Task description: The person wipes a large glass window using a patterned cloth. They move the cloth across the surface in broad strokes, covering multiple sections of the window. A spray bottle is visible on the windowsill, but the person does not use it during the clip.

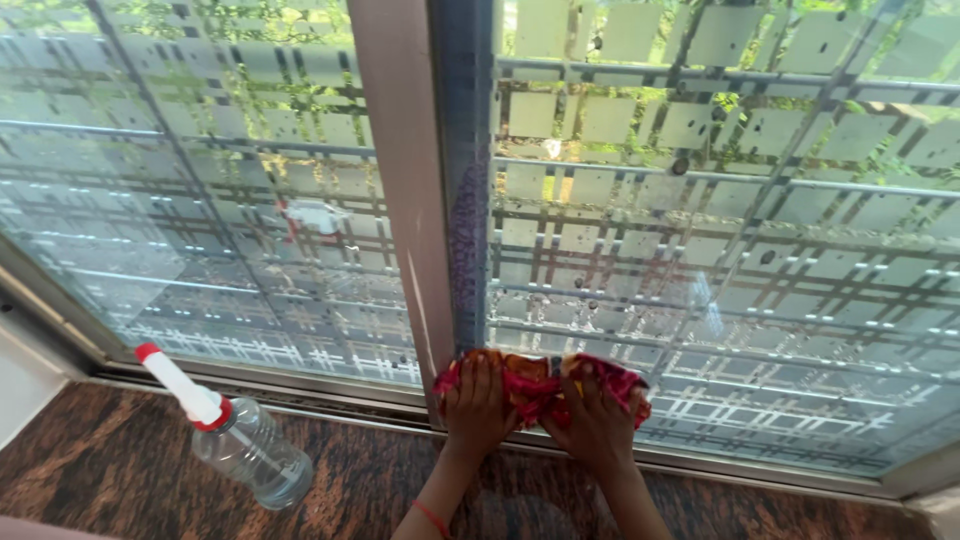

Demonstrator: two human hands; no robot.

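Head cam: left hand (pixel 478 402) and right hand (pixel 597 412) press flat, fingers spread, on a red-and-yellow cloth (pixel 540 385) bunched vs. the bottom of the patterned window glass (pixel 720 250). Cloth's long axis runs left-right (just above the sill rail). Forearms reach up from below, fingers pointing up. Clear spray bottle (pixel 240 445) lies on the stone ledge (pixel 380 490), well left.

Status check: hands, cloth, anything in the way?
Left hand and right hand both flat on red cloth. Cloth pressed at bottom of window glass, beside frame post. Spray bottle lies on ledge, off left.
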